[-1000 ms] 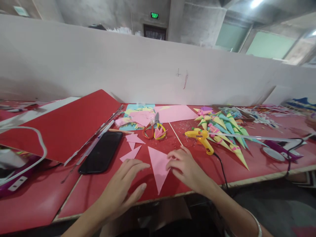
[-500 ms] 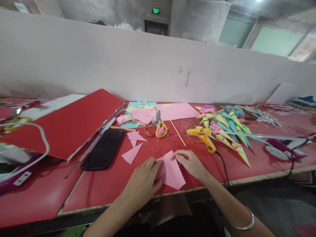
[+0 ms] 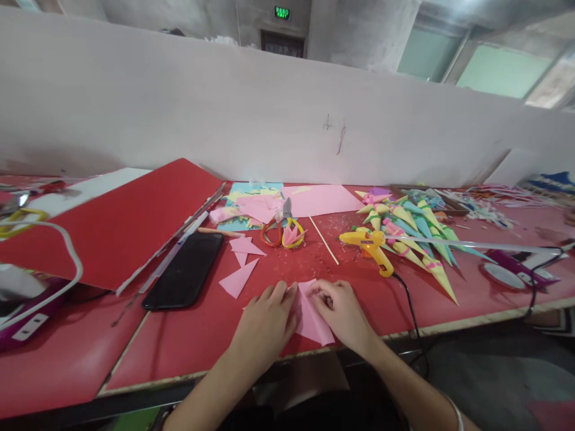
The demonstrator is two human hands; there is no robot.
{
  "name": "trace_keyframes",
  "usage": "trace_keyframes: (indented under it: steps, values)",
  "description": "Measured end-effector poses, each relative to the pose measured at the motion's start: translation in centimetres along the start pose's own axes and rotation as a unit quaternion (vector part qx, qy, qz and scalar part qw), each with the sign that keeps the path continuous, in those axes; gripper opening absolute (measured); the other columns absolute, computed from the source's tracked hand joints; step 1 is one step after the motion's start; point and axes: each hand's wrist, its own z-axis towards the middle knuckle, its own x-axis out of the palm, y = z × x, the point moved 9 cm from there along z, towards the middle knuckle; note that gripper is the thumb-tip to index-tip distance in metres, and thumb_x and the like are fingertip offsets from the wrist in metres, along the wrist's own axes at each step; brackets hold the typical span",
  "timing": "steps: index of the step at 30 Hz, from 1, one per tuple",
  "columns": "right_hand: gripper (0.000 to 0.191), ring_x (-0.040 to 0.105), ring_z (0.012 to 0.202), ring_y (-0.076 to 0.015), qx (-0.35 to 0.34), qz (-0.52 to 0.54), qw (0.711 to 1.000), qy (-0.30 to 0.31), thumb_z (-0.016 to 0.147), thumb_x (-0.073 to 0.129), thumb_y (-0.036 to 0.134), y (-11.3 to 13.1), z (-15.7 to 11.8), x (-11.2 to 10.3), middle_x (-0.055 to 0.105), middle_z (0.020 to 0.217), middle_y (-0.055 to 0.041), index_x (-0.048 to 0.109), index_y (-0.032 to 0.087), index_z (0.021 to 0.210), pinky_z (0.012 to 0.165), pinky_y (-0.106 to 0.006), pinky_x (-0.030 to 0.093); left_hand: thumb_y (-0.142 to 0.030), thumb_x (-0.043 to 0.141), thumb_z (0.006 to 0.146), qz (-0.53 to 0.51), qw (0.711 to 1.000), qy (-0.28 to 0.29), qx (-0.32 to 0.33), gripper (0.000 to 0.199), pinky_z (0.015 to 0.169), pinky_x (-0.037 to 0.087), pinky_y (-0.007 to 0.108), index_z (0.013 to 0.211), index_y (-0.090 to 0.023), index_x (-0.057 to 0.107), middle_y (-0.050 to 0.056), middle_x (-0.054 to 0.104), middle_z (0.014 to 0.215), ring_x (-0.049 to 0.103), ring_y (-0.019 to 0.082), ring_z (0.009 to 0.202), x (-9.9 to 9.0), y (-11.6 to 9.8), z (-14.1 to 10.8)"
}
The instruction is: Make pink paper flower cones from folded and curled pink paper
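Observation:
A piece of pink paper [image 3: 309,323] lies at the table's front edge between my two hands, with its right side curling up. My left hand [image 3: 267,317] holds the paper's left part, fingers bent and close together; its thumb is partly hidden. On the upper right edge, the curled fingers of my right hand [image 3: 339,308] pinch the paper and turn it inward. Beyond my left hand lie pink paper pieces [image 3: 239,279]. Scissors [image 3: 287,224] with red and yellow handles rest farther back, a small folded pink paper shape [image 3: 293,234] on one handle.
A yellow glue gun [image 3: 371,245] with a long clear stick and black cord lies right of centre, beside several decorated paper cones [image 3: 420,230]. Left are a black phone [image 3: 184,272] and a large red sheet [image 3: 121,221]. A thin stick [image 3: 324,240] lies mid-table. A white partition [image 3: 202,114] stands behind.
My right hand has curled its fingers and moved slightly left, folding the paper's right side inward. My left hand stays on the paper. The view has shifted slightly.

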Motion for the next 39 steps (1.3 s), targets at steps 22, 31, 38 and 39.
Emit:
trace_keyframes:
  steps: [22, 31, 38, 39]
  values:
    - [0.014, 0.047, 0.046, -0.0102, 0.036, 0.017, 0.999, 0.021, 0.077, 0.050, 0.018, 0.3, -2.2, -0.1, 0.047, 0.048, 0.0111, 0.057, 0.023, 0.087, 0.103, -0.046, 0.016, -0.018, 0.036, 0.087, 0.025, 1.000, -0.008, 0.016, 0.038, 0.069, 0.050, 0.038, 0.124, -0.012, 0.046, 0.011, 0.056, 0.105, 0.057, 0.024, 0.088, -0.4, -0.6, -0.1]
    - [0.018, 0.046, 0.044, -0.0102, 0.016, -0.051, 0.999, 0.003, 0.076, 0.046, 0.012, 0.0, -2.9, -0.8, 0.049, 0.048, 0.0078, 0.060, 0.023, 0.072, 0.094, -0.042, 0.032, -0.018, 0.038, 0.087, 0.039, 0.999, -0.006, 0.021, 0.041, 0.068, 0.051, 0.039, 0.127, -0.011, 0.043, 0.011, 0.057, 0.105, 0.058, 0.025, 0.089, -0.1, -0.7, -0.2]
    - [0.021, 0.052, 0.045, -0.0116, 0.011, -0.103, 0.994, -0.033, 0.076, 0.046, 0.011, -0.6, -5.0, -2.0, 0.061, 0.055, 0.0048, 0.063, 0.023, 0.075, 0.095, -0.046, 0.031, -0.019, 0.040, 0.087, 0.039, 0.999, -0.021, 0.023, 0.041, 0.066, 0.050, 0.036, 0.126, -0.012, 0.043, 0.010, 0.057, 0.101, 0.058, 0.024, 0.087, -0.4, -0.7, -0.1]
    - [0.022, 0.054, 0.046, -0.0122, 0.010, -0.106, 0.994, -0.037, 0.076, 0.046, 0.010, -0.6, -5.3, -2.1, 0.062, 0.057, 0.0041, 0.063, 0.023, 0.075, 0.095, -0.046, 0.030, -0.019, 0.040, 0.087, 0.037, 0.999, -0.020, 0.022, 0.040, 0.066, 0.049, 0.036, 0.126, -0.013, 0.044, 0.010, 0.057, 0.102, 0.058, 0.024, 0.087, -0.4, -0.7, -0.1]
